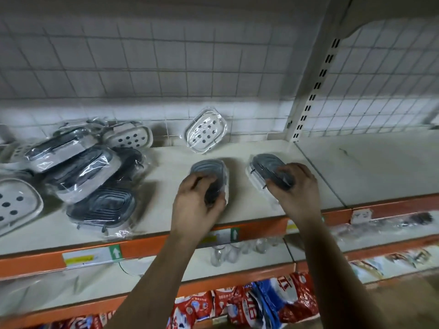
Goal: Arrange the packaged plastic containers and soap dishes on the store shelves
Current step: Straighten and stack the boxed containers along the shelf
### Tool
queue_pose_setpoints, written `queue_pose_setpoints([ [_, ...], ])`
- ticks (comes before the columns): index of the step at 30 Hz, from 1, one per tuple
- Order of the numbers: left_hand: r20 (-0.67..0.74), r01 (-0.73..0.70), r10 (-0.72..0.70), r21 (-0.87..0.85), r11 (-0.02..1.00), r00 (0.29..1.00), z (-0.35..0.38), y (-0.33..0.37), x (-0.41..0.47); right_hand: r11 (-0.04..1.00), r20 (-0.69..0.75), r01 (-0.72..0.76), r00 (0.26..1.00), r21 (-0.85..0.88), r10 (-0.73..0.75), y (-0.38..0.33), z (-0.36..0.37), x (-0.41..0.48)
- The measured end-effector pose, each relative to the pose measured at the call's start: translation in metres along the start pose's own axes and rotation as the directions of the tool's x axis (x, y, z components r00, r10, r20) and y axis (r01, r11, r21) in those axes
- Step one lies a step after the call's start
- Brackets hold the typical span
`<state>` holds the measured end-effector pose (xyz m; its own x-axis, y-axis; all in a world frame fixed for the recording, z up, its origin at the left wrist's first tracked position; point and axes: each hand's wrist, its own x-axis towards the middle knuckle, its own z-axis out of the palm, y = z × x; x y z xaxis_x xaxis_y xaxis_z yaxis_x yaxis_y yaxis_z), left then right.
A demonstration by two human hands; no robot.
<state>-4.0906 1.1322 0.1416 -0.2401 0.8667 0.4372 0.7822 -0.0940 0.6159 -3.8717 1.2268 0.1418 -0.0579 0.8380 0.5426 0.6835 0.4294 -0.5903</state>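
Soap dishes (pixel 78 167) in clear wrap lie heaped at the left end of the shelf (pixel 161 181), grey and white overlapping, seemingly awaiting sorting. Mid-shelf, a white perforated dish (pixel 205 132) leans face-out against the tiled back wall (pixel 142 67). Near the front edge, the left hand (pixel 197 200) grips a grey dish (pixel 209 168). The right hand (pixel 294 184) grips a second grey dish (pixel 266 166) just beside it, apparently forming a row. Price labels (pixel 91 256) on the orange shelf edge show green arrows; their writing is unreadable.

Two wrapped grey soap dishes (pixel 209 168) on shelf (pixel 166 167)
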Motion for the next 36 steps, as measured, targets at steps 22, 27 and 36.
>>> queue_pose_setpoints([
  [22,0.227,-0.34,0.381,-0.199,0.919,0.896,0.234,0.326,-0.155,0.918,-0.322,-0.385,0.884,-0.092,0.338,0.242,-0.377,-0.185],
  [27,0.334,-0.357,0.415,-0.221,0.907,0.846,0.289,0.367,-0.168,0.861,-0.397,-0.501,0.811,-0.091,0.43,0.3,-0.425,-0.208],
  [36,0.394,-0.333,0.41,-0.251,0.909,0.823,0.41,0.407,-0.147,0.797,-0.35,-0.594,0.773,-0.108,0.529,0.416,-0.455,-0.182],
])
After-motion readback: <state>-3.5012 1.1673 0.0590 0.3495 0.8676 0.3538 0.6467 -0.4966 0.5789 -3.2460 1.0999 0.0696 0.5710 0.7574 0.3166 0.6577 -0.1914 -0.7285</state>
